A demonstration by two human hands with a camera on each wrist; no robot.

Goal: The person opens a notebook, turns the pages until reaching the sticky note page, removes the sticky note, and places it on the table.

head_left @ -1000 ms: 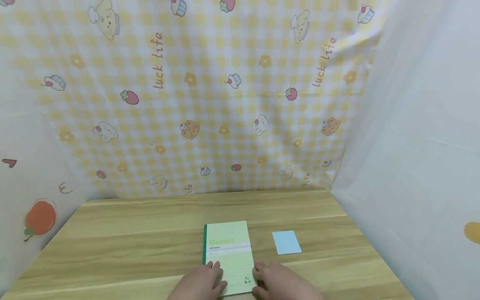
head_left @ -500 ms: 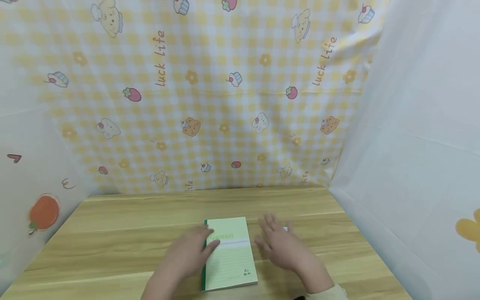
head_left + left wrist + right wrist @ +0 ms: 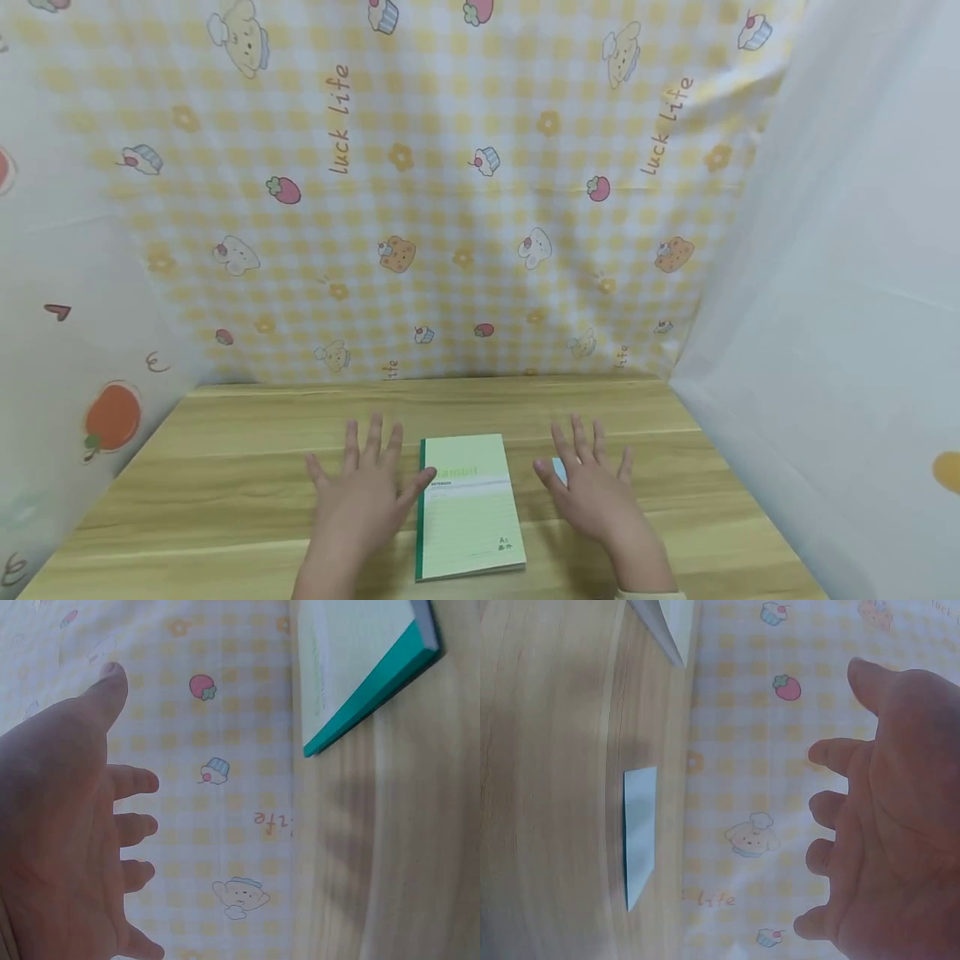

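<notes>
A pale green notebook [image 3: 472,517] with a dark green spine lies closed on the table, its spine to the left. My left hand [image 3: 360,500] is spread above the table to the left of it, the thumb reaching over the spine side in the head view. To the right, my right hand [image 3: 596,500] is spread too and hides most of a light blue square of paper [image 3: 640,832]. The right wrist view shows that paper flat on the wood, apart from the hand. Neither hand holds anything. In the left wrist view the notebook's green spine [image 3: 375,690] is apart from the fingers.
The wood-grain table [image 3: 247,475] reaches back to a yellow checked cloth [image 3: 450,208] with cartoon prints. White cloth hangs at the left side [image 3: 67,358] and the right side [image 3: 840,333].
Both hands have left the notebook's lower edges, risen and moved apart, with fingers now spread. The notebook has stayed in place on the table. The right hand now covers most of the blue paper.
</notes>
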